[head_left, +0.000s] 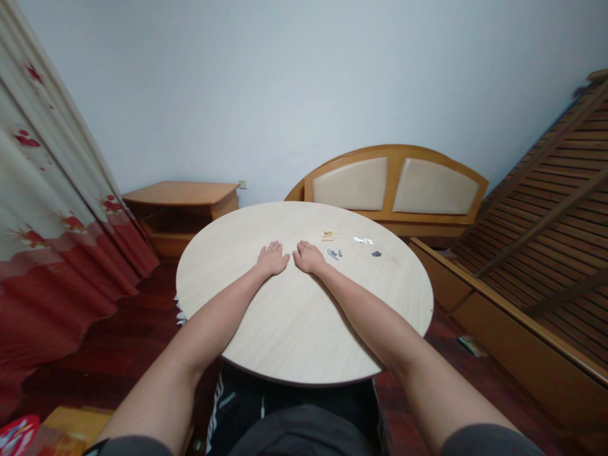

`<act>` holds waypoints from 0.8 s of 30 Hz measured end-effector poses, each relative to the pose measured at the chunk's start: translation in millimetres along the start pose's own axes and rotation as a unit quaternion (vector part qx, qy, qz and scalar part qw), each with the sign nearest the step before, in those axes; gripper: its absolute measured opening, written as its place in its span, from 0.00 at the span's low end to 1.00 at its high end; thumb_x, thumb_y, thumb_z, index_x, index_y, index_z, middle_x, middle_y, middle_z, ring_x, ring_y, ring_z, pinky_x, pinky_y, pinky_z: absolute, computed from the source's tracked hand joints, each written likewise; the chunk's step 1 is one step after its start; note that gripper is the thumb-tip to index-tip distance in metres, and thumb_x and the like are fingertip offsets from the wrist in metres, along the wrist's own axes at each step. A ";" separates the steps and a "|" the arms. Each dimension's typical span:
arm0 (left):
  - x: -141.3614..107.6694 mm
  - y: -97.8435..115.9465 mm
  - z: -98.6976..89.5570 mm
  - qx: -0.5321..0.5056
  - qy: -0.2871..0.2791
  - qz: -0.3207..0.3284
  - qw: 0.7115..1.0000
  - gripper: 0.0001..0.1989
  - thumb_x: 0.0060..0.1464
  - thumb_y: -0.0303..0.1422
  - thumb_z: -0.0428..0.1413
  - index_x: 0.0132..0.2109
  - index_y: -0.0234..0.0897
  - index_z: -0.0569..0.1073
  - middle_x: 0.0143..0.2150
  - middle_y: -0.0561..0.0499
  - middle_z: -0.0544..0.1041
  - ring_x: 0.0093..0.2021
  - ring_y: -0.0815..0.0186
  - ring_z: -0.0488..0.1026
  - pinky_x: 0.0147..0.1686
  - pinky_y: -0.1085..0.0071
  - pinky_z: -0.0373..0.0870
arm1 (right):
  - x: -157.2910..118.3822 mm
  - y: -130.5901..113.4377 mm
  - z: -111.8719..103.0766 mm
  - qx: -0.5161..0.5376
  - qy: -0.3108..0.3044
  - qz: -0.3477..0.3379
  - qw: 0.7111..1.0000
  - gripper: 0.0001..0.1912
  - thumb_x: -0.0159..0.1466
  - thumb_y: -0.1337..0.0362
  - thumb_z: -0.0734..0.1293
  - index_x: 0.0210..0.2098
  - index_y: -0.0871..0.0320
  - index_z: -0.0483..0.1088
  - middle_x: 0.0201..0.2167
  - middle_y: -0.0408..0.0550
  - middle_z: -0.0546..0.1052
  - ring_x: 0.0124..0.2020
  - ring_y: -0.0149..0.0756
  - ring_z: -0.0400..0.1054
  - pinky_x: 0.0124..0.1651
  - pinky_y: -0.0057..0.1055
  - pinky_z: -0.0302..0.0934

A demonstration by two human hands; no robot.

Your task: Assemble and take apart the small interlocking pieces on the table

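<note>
Both hands rest palm down near the middle of a round, pale wood-grain table [294, 342]. My left hand [273, 258] lies flat with its thumb out to the right, holding nothing. Close beside it, my right hand [308, 256] lies flat too, its thumb toward the left hand; the two do not touch. Just right of the right hand is a small group of grey-blue pieces [334, 254]. Behind them lie several small yellow pieces [328, 235]. Farther right are small white pieces [363, 240] and a dark grey piece [376, 254]. All are too small to name.
A wooden cabinet [180, 192] stands against the wall at the back left, beside a red and cream curtain [61, 221]. Behind the table is a padded headboard [349, 183]. A wooden bed frame [513, 316] and leaning slats [546, 183] occupy the right.
</note>
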State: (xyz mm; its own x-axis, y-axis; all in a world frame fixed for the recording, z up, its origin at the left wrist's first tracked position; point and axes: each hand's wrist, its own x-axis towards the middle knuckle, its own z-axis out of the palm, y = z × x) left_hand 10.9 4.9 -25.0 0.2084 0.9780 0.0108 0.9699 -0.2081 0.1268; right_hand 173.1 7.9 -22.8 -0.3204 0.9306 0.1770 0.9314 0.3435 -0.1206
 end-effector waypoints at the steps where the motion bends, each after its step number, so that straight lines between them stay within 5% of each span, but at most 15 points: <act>1: -0.1 0.1 0.2 0.000 0.001 -0.001 1.000 0.35 0.70 0.46 0.36 0.75 0.28 0.54 0.79 0.37 0.47 0.79 0.55 0.44 0.75 0.52 0.43 | -0.2 -0.1 -0.2 0.000 0.000 -0.001 1.000 0.28 0.75 0.58 0.52 0.63 0.72 0.66 0.69 0.68 0.64 0.71 0.49 0.57 0.70 0.41 0.50; 7: -5.1 2.3 -5.7 0.014 0.039 0.009 0.999 0.30 0.69 0.44 0.41 0.70 0.33 0.64 0.75 0.37 0.59 0.75 0.53 0.54 0.71 0.53 0.53 | -1.5 -0.6 -2.6 -0.007 0.002 -0.004 1.000 0.27 0.75 0.58 0.53 0.63 0.71 0.68 0.68 0.67 0.65 0.69 0.48 0.58 0.69 0.40 0.52; 12: -10.9 5.8 -18.7 -0.005 0.086 0.015 0.996 0.19 0.67 0.41 0.47 0.51 0.37 0.78 0.54 0.38 0.80 0.58 0.52 0.75 0.56 0.60 0.70 | -5.8 -2.5 -10.9 0.001 0.032 -0.032 0.999 0.21 0.74 0.58 0.56 0.54 0.60 0.76 0.57 0.59 0.76 0.59 0.47 0.66 0.61 0.38 0.59; 17: -12.2 5.7 -23.3 -0.032 0.059 0.030 0.997 0.17 0.66 0.41 0.48 0.48 0.38 0.79 0.48 0.41 0.83 0.50 0.54 0.78 0.48 0.64 0.72 | -8.7 -4.4 -16.5 0.017 0.022 -0.068 0.997 0.21 0.74 0.55 0.57 0.49 0.58 0.78 0.52 0.57 0.77 0.53 0.45 0.69 0.53 0.34 0.62; 24: -16.1 7.4 -27.4 -0.035 0.055 0.039 0.997 0.16 0.66 0.40 0.49 0.46 0.38 0.78 0.49 0.42 0.83 0.50 0.55 0.78 0.48 0.65 0.72 | 4.0 9.2 -16.2 -0.071 0.099 -0.011 0.992 0.23 0.72 0.58 0.57 0.58 0.64 0.71 0.59 0.66 0.72 0.61 0.54 0.62 0.66 0.50 0.50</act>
State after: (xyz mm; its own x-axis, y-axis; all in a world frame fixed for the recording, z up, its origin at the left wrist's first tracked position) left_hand 11.2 -11.9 2.9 0.2648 0.9553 0.1311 0.9390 -0.2864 0.1904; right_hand 183.1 12.7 -7.4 -0.3144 0.8747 0.3688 0.9437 0.3300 0.0219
